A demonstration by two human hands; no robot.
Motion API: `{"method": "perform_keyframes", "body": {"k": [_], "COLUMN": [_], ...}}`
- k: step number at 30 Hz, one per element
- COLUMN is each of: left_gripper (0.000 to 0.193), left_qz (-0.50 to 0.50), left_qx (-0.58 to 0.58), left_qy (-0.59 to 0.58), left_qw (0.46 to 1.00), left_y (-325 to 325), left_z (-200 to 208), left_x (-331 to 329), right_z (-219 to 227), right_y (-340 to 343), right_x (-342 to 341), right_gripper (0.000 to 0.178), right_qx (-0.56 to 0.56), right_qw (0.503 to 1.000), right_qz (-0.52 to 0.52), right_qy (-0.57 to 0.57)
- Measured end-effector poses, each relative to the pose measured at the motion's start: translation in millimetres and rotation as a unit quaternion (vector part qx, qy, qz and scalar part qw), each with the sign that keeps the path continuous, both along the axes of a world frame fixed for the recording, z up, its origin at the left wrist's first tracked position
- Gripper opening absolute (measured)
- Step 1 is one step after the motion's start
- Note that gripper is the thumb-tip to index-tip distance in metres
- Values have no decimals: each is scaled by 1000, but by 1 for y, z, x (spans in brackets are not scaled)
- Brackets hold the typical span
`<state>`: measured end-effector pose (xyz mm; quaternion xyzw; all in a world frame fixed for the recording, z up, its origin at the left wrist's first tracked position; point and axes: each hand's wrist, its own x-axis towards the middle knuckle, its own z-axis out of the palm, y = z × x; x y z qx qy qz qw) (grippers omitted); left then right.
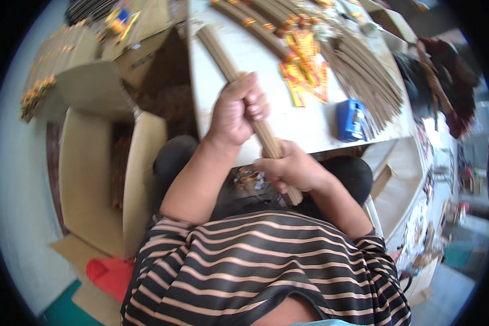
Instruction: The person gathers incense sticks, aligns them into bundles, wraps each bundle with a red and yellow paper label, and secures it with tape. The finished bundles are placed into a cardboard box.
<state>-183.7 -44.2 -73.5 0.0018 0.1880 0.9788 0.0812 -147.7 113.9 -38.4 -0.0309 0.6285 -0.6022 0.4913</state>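
Note:
A long bundle of thin tan sticks [218, 53] slants from the far left of the white table [304, 122] down toward my lap. My left hand [237, 110] is clenched around its middle, above the table's near edge. Just below the edge, my right hand [289, 167] grips the bundle's lower end, which pokes out past my fingers. Loose tan sticks [367, 76] fan out on the table's right side. Yellow and red paper wrappers [305, 66] lie in the middle, and banded bundles [255, 24] lie at the far edge.
A blue box [351, 119] sits near the table's front right. An open cardboard box [95, 174] stands on the floor to my left, with more boxes of bundles [54, 70] beyond it. A red cloth [111, 274] lies by my left side.

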Motion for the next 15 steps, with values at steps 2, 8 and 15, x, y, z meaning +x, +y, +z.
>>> {"method": "perform_keyframes", "body": {"k": [2, 8, 15], "left_gripper": [24, 34, 36], "left_qz": [48, 74, 110], "left_qx": [-69, -82, -55], "left_qy": [-70, -83, -172], "left_qw": [994, 990, 977], "left_y": [7, 13, 2], "left_z": [-1, -6, -4], "left_x": [1, -2, -14], "right_z": [-16, -2, -6], "right_y": [-3, 10, 49], "right_x": [2, -3, 8], "right_gripper": [21, 20, 20], "right_qx": [114, 112, 114], "right_qw": [977, 991, 989], "right_qz": [6, 16, 91], "right_qy": [182, 72, 35]}}
